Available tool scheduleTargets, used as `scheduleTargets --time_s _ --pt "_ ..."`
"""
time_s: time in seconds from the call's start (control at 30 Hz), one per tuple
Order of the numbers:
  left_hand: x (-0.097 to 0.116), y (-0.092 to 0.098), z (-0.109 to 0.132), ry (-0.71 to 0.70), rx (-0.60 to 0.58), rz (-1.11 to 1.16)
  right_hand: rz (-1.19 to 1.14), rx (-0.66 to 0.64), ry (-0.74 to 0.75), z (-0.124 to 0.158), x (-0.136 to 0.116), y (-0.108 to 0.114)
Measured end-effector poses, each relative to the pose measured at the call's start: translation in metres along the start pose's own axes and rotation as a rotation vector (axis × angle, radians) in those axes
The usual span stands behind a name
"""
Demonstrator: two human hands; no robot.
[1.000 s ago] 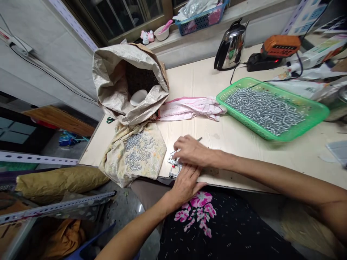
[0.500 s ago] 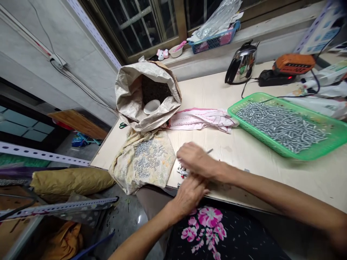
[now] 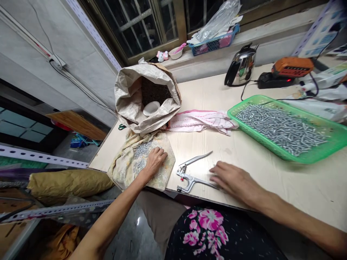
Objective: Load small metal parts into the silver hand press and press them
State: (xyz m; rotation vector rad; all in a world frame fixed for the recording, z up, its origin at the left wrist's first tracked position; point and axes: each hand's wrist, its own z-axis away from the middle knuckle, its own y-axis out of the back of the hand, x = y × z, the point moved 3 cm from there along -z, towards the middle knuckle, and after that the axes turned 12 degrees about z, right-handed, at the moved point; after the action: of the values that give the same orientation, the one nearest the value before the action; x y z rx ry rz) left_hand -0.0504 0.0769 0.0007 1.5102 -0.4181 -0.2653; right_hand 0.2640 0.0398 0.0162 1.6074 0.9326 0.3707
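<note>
My left hand (image 3: 155, 160) rests over the small silver metal pins (image 3: 143, 150) spread on a patterned cloth (image 3: 166, 173). Its fingers curl downward and press together; what they pinch, if anything, is hidden. On the table before me lie silver C-jawed hand-press pliers (image 3: 191, 178), their two handles spread apart and a red bit at the jaw. My right hand (image 3: 234, 180), slightly blurred, hovers by the end of the lower handle, fingers stretched out and loosely apart, with nothing visible in them.
A green basket (image 3: 294, 157) of many similar pins stands at right. Behind the cloth is an open sack (image 3: 127, 86) with a white bowl (image 3: 151, 107) in it. A pink-striped cloth (image 3: 200, 121), a kettle (image 3: 241, 65) and an orange battery (image 3: 292, 67) lie farther back.
My hands were together over the pliers and have parted. The left moved left onto the pins; the right moved right, and the pliers now lie uncovered.
</note>
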Motion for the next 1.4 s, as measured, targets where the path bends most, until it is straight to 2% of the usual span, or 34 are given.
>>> scheduleTargets --time_s 0.07,0.17,0.27,0.37,0.47,0.53,0.67,0.77,1.03,1.17,1.3,1.4 --pt "0.007 0.006 -0.002 -0.008 0.011 0.063 -0.027 -0.090 0.014 0.000 -0.016 -0.032" --pt "0.021 0.019 0.005 0.102 0.136 0.293 -0.007 -0.119 0.023 -0.004 -0.026 -0.053" --pt "0.038 0.022 0.020 0.348 0.197 0.630 -0.025 -0.130 0.057 -0.009 -0.027 -0.054" --pt "0.054 0.012 0.037 0.579 0.135 0.980 -0.023 -0.120 0.089 -0.010 -0.027 -0.050" --pt "0.065 -0.001 0.048 0.738 0.075 1.276 0.016 -0.071 0.101 -0.007 -0.029 -0.047" --pt "0.070 -0.006 0.052 0.798 0.072 1.375 0.045 -0.024 0.106 -0.005 -0.030 -0.043" --pt "0.078 -0.009 0.054 0.806 0.107 1.397 0.089 0.034 0.142 -0.004 -0.031 -0.031" --pt "0.083 -0.009 0.052 0.770 0.095 1.354 0.124 0.026 0.172 -0.004 -0.032 -0.024" --pt "0.088 -0.017 0.044 0.751 -0.019 1.281 0.113 0.040 0.174 -0.002 -0.030 -0.031" --pt "0.081 -0.023 0.041 0.762 -0.133 1.213 0.068 0.021 0.150 -0.003 -0.024 -0.042" --pt "0.073 -0.027 0.032 0.788 -0.330 1.191 0.046 -0.071 0.117 -0.005 -0.019 -0.052" --pt "0.071 -0.029 0.025 0.802 -0.464 1.213 0.031 -0.138 0.085 -0.007 -0.017 -0.052"
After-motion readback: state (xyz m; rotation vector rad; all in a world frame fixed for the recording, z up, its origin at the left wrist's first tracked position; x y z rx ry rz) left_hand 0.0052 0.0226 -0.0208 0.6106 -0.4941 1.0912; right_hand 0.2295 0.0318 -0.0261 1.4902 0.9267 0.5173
